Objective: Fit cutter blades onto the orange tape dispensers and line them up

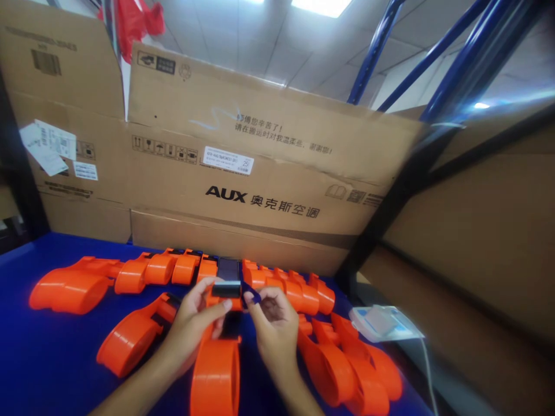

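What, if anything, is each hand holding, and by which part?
The left hand grips an orange piece by its left side; the right hand pinches a dark blue strip, seemingly near its end.

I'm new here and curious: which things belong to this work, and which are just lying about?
Work, apparently: orange piece in the left hand; dark strap in the right hand; similar orange pieces.

Just around, seemingly: white corded device; cardboard; red item.

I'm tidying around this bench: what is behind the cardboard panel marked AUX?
Past the top edge of the cardboard panel, the ceiling, a lit lamp and blue metal bars show. Whatever lies directly behind the panel is covered and cannot be seen.
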A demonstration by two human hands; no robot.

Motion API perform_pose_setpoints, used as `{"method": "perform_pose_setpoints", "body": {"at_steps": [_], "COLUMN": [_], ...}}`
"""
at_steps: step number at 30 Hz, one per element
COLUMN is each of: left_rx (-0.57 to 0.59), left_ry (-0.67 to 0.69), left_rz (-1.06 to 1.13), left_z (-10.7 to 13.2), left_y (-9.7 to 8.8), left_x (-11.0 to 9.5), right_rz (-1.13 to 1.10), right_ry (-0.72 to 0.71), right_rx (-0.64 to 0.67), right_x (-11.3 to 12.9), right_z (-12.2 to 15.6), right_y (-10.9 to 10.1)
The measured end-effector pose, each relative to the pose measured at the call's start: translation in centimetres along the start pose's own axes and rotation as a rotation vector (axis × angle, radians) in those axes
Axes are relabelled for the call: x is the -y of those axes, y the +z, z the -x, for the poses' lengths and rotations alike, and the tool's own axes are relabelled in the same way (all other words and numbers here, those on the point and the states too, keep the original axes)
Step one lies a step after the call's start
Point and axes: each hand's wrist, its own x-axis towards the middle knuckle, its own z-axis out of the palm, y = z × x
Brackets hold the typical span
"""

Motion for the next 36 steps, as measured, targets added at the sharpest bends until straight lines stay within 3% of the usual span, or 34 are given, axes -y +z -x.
{"method": "perform_pose_setpoints", "body": {"at_steps": [5,11,18,28,36], "left_rx": [0.009,0.057,-0.004,-0.038,-0.017], "left_ry": [0.013,0.056,0.073,0.097,0.122], "left_rz": [-0.038,-0.115,-0.076,-0.103,-0.135], "left_z": [-0.1,0.4,0.4,0.5,1.1], "left_y": [-0.2,-0.3,-0.3,-0.1,0.4], "left_x": [0.2,0.2,0.2,0.1,-0.2], "right_rz": [0.203,0.255,0.351,0.399,0.389], "right_ry": [-0.223,-0.326,-0.473,-0.532,-0.494], "right_rx": [0.056,0.128,0.231,0.225,0.328], "right_x": [0.1,0.2,1.8,1.8,2.0], "right_z": [0.4,-0.1,-0.1,-0.3,-0.1], "right_y": [-0.2,-0.6,-1.0,-1.0,-1.3]}}
